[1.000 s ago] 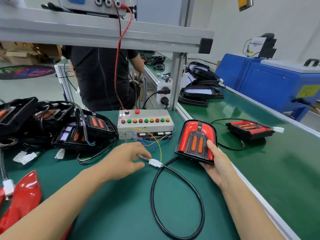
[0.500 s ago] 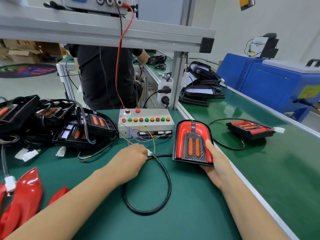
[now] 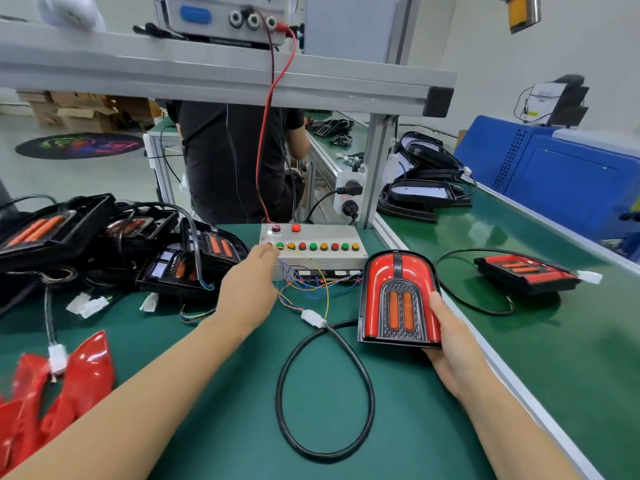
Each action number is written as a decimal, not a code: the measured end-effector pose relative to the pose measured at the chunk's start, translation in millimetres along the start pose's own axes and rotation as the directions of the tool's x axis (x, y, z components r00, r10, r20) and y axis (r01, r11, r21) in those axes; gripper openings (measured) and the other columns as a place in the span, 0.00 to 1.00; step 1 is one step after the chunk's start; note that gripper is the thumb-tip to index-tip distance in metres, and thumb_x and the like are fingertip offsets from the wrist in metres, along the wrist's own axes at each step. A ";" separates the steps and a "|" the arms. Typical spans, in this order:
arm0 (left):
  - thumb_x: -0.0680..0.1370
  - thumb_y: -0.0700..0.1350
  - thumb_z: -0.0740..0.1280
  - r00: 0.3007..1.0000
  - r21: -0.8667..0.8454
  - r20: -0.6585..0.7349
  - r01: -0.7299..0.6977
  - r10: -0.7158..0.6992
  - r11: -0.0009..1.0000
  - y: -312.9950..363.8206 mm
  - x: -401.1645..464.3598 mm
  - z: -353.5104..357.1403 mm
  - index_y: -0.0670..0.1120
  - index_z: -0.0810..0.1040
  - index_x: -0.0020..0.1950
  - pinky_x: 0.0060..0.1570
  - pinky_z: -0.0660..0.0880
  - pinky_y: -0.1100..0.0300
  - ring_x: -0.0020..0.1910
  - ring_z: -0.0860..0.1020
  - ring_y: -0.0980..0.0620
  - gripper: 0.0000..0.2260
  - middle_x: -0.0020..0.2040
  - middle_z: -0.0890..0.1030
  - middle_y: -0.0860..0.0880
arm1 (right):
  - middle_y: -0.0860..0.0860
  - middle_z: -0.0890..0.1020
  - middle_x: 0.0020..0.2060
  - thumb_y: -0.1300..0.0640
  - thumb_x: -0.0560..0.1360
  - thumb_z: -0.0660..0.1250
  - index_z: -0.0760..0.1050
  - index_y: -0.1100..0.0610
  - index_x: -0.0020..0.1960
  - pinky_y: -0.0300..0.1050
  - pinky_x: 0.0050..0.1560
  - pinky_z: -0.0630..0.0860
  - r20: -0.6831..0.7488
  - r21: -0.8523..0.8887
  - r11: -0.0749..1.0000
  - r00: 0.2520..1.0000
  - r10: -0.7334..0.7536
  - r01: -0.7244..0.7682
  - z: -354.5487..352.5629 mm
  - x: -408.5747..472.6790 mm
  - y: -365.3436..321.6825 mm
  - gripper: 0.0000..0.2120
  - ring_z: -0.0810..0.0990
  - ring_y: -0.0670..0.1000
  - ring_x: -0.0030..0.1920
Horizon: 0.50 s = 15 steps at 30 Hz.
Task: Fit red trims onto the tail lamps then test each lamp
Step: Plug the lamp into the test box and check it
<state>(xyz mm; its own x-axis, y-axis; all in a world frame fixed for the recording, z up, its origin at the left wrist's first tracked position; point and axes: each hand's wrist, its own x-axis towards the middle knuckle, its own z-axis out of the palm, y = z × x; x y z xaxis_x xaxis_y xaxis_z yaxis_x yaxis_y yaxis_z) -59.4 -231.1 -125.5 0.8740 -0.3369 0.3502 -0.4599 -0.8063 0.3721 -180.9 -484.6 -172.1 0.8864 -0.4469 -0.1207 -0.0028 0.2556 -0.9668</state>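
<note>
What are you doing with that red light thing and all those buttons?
A person is testing a tail lamp with its red trim already fitted. The right hand holds the lamp tilted up on the green bench. The lamp's black cable is plugged into the white connector from the button box. The left hand reaches to the leftmost buttons. Whether the lamp is lit, I cannot tell.

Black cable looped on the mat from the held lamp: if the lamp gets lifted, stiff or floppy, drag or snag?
Probably semi-stiff: the black cable holds an open loop on the mat. It would likely trail and drag. Its white connector joins the test box wires, so it may tug them.
</note>
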 end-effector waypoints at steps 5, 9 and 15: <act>0.76 0.36 0.59 0.983 0.195 0.096 0.135 -0.156 0.972 -6.9 20.7 -0.8 0.45 0.60 0.72 0.40 0.67 0.52 0.52 0.76 0.38 0.24 0.59 0.72 0.42 | 0.52 0.86 0.49 0.44 0.81 0.57 0.85 0.44 0.47 0.48 0.47 0.75 0.019 -0.031 0.999 1.000 -0.015 0.015 -0.7 1.8 2.9 0.17 0.86 0.49 0.47; 0.76 0.38 0.59 0.966 0.296 0.171 0.136 -0.192 0.945 -1.7 38.5 3.6 0.43 0.60 0.72 0.39 0.68 0.54 0.49 0.75 0.40 0.24 0.54 0.77 0.41 | 0.51 0.86 0.48 0.44 0.82 0.54 0.83 0.49 0.52 0.46 0.45 0.74 -0.010 -0.018 1.000 1.000 -0.004 0.004 -2.2 3.8 3.9 0.19 0.86 0.48 0.45; 0.77 0.41 0.59 0.948 0.338 0.245 0.114 -0.204 0.934 1.4 54.8 5.5 0.43 0.69 0.62 0.42 0.67 0.54 0.54 0.75 0.41 0.14 0.59 0.76 0.42 | 0.51 0.86 0.49 0.41 0.82 0.51 0.84 0.44 0.47 0.47 0.48 0.74 -0.019 -0.011 1.000 1.000 0.007 -0.007 -2.1 2.6 4.5 0.23 0.85 0.47 0.48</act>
<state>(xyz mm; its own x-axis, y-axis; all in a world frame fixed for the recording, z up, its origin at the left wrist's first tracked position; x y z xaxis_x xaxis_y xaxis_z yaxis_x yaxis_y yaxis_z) -11.3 -253.3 -110.5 0.9607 -0.2739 0.0453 -0.2772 -0.9559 0.0971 -179.6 -486.4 -177.3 0.8772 -0.4616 -0.1319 -0.0143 0.2495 -0.9683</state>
